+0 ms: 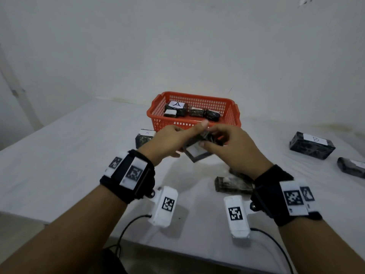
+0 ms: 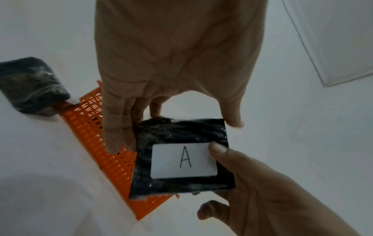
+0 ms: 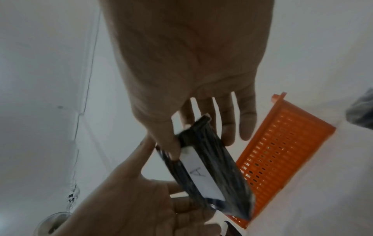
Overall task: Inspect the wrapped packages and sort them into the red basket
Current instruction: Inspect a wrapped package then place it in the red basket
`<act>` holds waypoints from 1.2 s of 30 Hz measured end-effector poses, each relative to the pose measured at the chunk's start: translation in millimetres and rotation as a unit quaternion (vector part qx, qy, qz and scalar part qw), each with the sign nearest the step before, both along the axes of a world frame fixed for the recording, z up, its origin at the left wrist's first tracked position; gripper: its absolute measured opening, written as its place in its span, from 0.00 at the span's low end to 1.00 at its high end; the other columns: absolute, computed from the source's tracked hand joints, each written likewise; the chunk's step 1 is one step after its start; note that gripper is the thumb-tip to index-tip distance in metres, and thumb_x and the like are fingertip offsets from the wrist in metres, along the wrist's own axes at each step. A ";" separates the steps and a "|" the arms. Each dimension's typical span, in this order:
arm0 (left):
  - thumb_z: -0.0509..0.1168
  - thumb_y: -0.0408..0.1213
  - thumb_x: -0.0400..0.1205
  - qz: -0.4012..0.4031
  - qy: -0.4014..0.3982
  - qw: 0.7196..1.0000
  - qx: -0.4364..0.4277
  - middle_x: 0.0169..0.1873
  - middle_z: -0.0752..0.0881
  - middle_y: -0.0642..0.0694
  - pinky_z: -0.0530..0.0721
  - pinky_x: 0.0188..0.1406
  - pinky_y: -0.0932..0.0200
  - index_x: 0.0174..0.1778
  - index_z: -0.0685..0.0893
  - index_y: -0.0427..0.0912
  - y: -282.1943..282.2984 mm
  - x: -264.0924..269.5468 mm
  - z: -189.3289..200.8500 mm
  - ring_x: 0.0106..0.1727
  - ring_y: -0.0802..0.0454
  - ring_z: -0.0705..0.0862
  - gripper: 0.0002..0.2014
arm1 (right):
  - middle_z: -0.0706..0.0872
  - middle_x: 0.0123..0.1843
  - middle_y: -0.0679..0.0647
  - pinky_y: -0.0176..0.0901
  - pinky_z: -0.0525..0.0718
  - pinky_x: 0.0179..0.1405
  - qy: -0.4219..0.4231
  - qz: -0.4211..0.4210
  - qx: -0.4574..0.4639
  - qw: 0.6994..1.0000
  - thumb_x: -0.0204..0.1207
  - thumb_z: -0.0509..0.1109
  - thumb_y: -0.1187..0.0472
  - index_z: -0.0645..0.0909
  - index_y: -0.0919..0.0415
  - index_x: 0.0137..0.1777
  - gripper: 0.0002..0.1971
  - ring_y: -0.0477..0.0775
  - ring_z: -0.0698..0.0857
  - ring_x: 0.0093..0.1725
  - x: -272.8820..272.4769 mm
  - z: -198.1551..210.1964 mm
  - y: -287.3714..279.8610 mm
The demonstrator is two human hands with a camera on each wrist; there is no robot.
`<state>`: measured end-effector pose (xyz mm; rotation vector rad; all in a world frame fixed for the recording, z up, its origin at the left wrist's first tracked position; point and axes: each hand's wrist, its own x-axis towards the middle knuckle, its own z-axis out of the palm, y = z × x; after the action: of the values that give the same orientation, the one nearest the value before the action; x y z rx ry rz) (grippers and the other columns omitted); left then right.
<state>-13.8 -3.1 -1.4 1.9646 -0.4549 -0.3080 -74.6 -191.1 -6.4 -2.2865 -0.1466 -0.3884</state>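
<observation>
place: plain room set up for tests | signs: bare white wall (image 1: 177, 46), table (image 1: 59, 165) under a white cloth, square code tags (image 1: 134, 172) on wrist bands

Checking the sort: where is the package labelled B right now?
In the head view, the package labelled B lies on the table, far right of the red basket, outside it.

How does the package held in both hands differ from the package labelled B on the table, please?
The held package is flat, thin, lifted before the red basket; the B package is a thicker block lying on the table, untouched. The left hand and right hand pinch the A-labelled one. Both have dark wrapping and white labels.
</observation>
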 end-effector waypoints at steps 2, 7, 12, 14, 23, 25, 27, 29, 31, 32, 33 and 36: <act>0.61 0.79 0.73 0.024 0.016 0.999 -0.020 0.50 0.96 0.48 0.90 0.53 0.48 0.59 0.91 0.47 -6.4 18.9 14.0 0.53 0.47 0.93 0.39 | 0.89 0.46 0.41 0.35 0.90 0.39 -0.034 -0.041 0.055 0.997 0.82 0.78 0.54 0.88 0.51 0.57 0.06 0.41 0.90 0.42 22.5 9.3 -4.1; 0.74 0.43 0.82 0.094 0.039 0.992 -0.076 0.54 0.94 0.37 0.95 0.52 0.42 0.58 0.89 0.35 -21.8 93.6 37.9 0.49 0.40 0.95 0.15 | 0.92 0.46 0.59 0.45 0.92 0.28 0.011 -0.094 0.208 0.974 0.80 0.81 0.58 0.85 0.64 0.60 0.14 0.55 0.94 0.32 92.5 29.2 -23.3; 0.67 0.30 0.87 0.089 0.045 0.995 0.004 0.45 0.90 0.40 0.94 0.41 0.53 0.51 0.85 0.36 -41.5 158.5 56.4 0.38 0.47 0.89 0.02 | 0.90 0.59 0.68 0.65 0.94 0.47 0.082 -0.120 0.262 0.954 0.69 0.86 0.51 0.79 0.57 0.49 0.20 0.73 0.95 0.48 165.3 36.9 -35.5; 0.66 0.31 0.88 0.090 0.051 0.994 0.033 0.40 0.86 0.43 0.91 0.33 0.58 0.45 0.83 0.39 -49.3 185.4 61.6 0.35 0.50 0.86 0.06 | 0.90 0.58 0.70 0.56 0.94 0.38 0.127 -0.115 0.294 0.940 0.79 0.81 0.59 0.82 0.65 0.50 0.12 0.72 0.94 0.48 188.5 41.1 -40.9; 0.62 0.38 0.87 -0.019 0.189 0.964 0.186 0.22 0.67 0.45 0.71 0.35 0.55 0.30 0.70 0.45 -80.9 323.5 42.2 0.28 0.48 0.65 0.18 | 0.87 0.45 0.62 0.55 0.88 0.41 0.236 -0.161 0.208 0.936 0.81 0.79 0.55 0.83 0.69 0.61 0.19 0.60 0.84 0.33 270.9 34.4 -72.4; 0.59 0.39 0.91 -0.029 0.200 0.957 0.209 0.19 0.68 0.45 0.66 0.34 0.55 0.31 0.68 0.45 -84.1 328.8 37.2 0.27 0.49 0.64 0.19 | 0.86 0.41 0.60 0.50 0.83 0.33 0.253 -0.162 0.194 0.934 0.80 0.80 0.54 0.81 0.67 0.59 0.19 0.57 0.81 0.29 283.0 29.6 -76.0; 0.59 0.39 0.92 -0.033 0.206 0.953 0.218 0.20 0.71 0.44 0.69 0.35 0.55 0.33 0.70 0.44 -85.3 332.2 35.0 0.30 0.48 0.66 0.19 | 0.83 0.36 0.57 0.48 0.83 0.29 0.256 -0.170 0.186 0.933 0.78 0.82 0.55 0.82 0.66 0.53 0.16 0.56 0.80 0.29 292.7 26.0 -76.4; 0.60 0.39 0.92 -0.026 0.214 0.952 0.216 0.23 0.75 0.43 0.77 0.42 0.54 0.35 0.74 0.41 -86.3 340.0 31.4 0.34 0.47 0.71 0.18 | 0.88 0.43 0.60 0.56 0.94 0.46 0.254 -0.166 0.192 0.933 0.77 0.83 0.58 0.84 0.66 0.49 0.13 0.61 0.87 0.39 304.1 22.8 -78.6; 0.62 0.38 0.92 -0.008 0.218 0.952 0.213 0.34 0.81 0.39 0.83 0.66 0.49 0.40 0.79 0.35 -85.3 338.6 29.8 0.44 0.42 0.82 0.15 | 0.90 0.52 0.65 0.60 0.90 0.63 0.258 -0.156 0.195 0.933 0.76 0.83 0.60 0.86 0.68 0.53 0.14 0.65 0.87 0.48 313.4 20.7 -80.8; 0.63 0.38 0.92 0.000 0.218 0.952 0.213 0.40 0.84 0.38 0.80 0.75 0.47 0.43 0.81 0.34 -84.7 336.2 28.8 0.51 0.41 0.84 0.14 | 0.90 0.54 0.65 0.59 0.89 0.64 0.268 -0.149 0.184 0.934 0.76 0.84 0.60 0.86 0.68 0.56 0.15 0.66 0.88 0.50 316.2 20.1 -81.9; 0.63 0.37 0.91 0.009 0.216 0.953 0.212 0.42 0.85 0.38 0.78 0.78 0.46 0.45 0.82 0.32 -84.0 332.0 28.2 0.53 0.41 0.85 0.13 | 0.91 0.55 0.64 0.60 0.90 0.63 0.278 -0.147 0.169 0.934 0.75 0.84 0.59 0.86 0.67 0.55 0.15 0.66 0.89 0.52 317.4 18.9 -82.5; 0.65 0.34 0.91 0.024 0.186 0.962 0.198 0.42 0.86 0.39 0.84 0.70 0.46 0.58 0.84 0.29 -86.4 325.3 24.1 0.47 0.43 0.87 0.10 | 0.92 0.58 0.63 0.57 0.90 0.56 0.311 -0.139 0.127 0.932 0.77 0.83 0.57 0.83 0.64 0.49 0.13 0.65 0.92 0.57 316.9 15.8 -84.2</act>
<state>311.6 -89.5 22.7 2.2327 -0.1031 -0.7690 242.3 -275.2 9.4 -2.0625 0.5234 0.1834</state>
